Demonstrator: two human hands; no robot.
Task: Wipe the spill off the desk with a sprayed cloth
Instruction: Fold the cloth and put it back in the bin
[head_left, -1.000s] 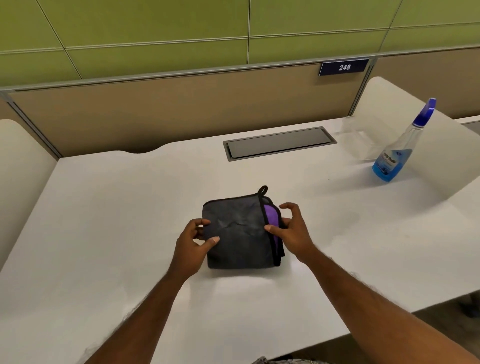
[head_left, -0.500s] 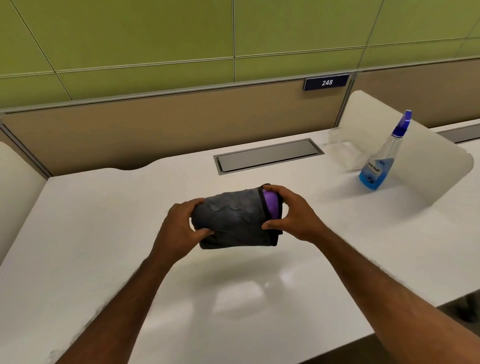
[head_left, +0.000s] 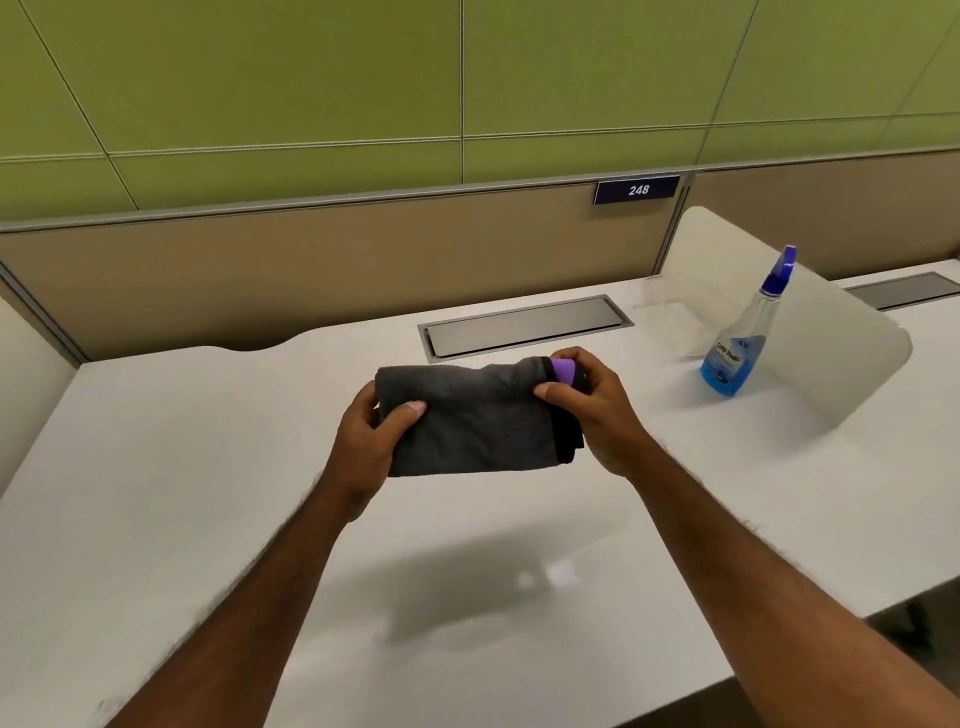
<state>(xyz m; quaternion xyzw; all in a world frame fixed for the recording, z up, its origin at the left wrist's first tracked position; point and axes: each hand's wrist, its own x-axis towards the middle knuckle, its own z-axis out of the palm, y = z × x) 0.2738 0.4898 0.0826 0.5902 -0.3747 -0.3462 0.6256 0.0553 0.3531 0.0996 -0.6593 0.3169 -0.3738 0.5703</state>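
I hold the folded dark grey cloth (head_left: 470, 421) in both hands at the centre of the frame, raised clear of the white desk (head_left: 156, 493) — its shadow lies on the surface below, toward the lower middle. My left hand (head_left: 371, 441) grips the cloth's left edge, thumb pressed on the near face and fingers wrapped behind. My right hand (head_left: 592, 410) is closed on the right edge, thumb and forefinger pinching at the black trim, where a small purple patch (head_left: 563, 371) shows at the upper right corner of the cloth. The cloth is stretched roughly level between the two hands, with its lower edge hanging free. The spray bottle (head_left: 740, 343) stands upright on the desk at the right of the frame, well apart from my hands; it has a blue nozzle and blue liquid in its lower part. A white rounded divider panel (head_left: 852, 364) stands just behind and to the right of the bottle. A grey recessed cable hatch (head_left: 524, 325) is set into the desk just above the cloth in the frame. A dark plate marked 248 (head_left: 637, 190) sits on the tan partition at upper right — green wall panels fill the top of the frame. I cannot tell where any spill lies on the desk.
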